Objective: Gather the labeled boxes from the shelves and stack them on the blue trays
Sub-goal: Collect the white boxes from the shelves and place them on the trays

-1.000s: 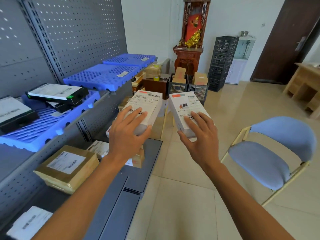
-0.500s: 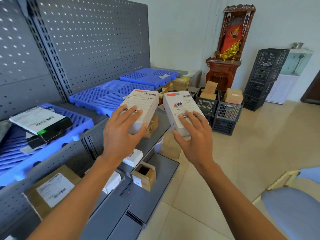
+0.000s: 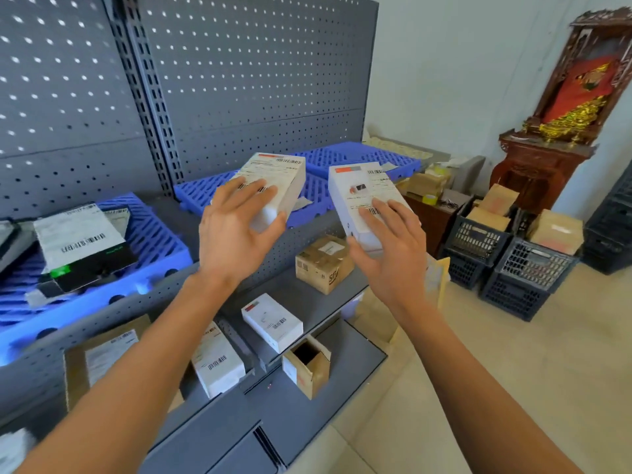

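Just beyond the hands, middle blue tray (image 3: 205, 196) on the shelf; left hand (image 3: 232, 234) nearer. Each hand grips one white box, left box (image 3: 277, 181), right hand (image 3: 390, 251), right box (image 3: 362, 196), long axes pointing away, boxes apart.

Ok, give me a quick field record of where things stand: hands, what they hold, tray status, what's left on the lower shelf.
left hand: grips left white box
right hand: grips right white box
boxes' position: held in the air, in front of middle blue tray
near blue tray: already holds black labeled box
far blue tray: no box seen on it
lower shelf, left to gather: small white box, cardboard box
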Action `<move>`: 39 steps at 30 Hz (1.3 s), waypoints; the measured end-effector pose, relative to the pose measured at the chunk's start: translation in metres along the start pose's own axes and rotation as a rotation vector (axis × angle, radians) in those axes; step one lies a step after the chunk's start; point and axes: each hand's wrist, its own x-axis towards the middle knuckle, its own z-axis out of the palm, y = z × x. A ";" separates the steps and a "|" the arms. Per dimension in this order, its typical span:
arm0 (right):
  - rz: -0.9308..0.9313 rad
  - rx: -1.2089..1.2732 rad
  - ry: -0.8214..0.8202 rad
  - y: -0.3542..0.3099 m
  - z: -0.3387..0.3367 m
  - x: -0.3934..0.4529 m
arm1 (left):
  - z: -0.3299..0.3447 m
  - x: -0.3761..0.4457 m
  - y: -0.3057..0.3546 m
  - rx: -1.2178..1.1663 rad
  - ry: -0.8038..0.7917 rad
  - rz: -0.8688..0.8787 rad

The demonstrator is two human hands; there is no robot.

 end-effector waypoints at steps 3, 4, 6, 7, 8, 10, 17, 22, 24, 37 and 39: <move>-0.028 0.044 -0.019 0.005 0.026 0.022 | 0.009 0.014 -0.014 0.035 0.001 -0.040; -0.028 0.057 -0.032 0.005 0.034 0.029 | 0.011 0.019 -0.019 0.044 0.002 -0.059; -0.028 0.086 -0.049 0.004 0.050 0.042 | 0.015 0.030 -0.029 0.056 -0.003 -0.105; -0.037 0.102 -0.055 0.004 0.058 0.048 | 0.018 0.035 -0.035 0.062 -0.007 -0.126; -0.049 0.116 -0.059 0.004 0.065 0.052 | 0.020 0.039 -0.040 0.070 -0.011 -0.140; -0.062 0.152 -0.055 0.004 0.080 0.060 | 0.025 0.048 -0.050 0.094 -0.017 -0.147; -0.101 0.252 -0.074 0.001 0.123 0.089 | 0.039 0.065 -0.075 0.172 -0.098 -0.223; -0.132 0.289 -0.128 0.005 0.146 0.103 | 0.046 0.071 -0.085 0.234 -0.143 -0.311; -0.132 0.305 -0.153 0.007 0.152 0.107 | 0.049 0.070 -0.086 0.241 -0.154 -0.338; -0.097 0.415 -0.282 0.018 0.175 0.106 | 0.054 0.063 -0.077 0.271 -0.221 -0.442; -0.104 0.398 -0.313 0.018 0.176 0.105 | 0.054 0.064 -0.074 0.307 -0.229 -0.439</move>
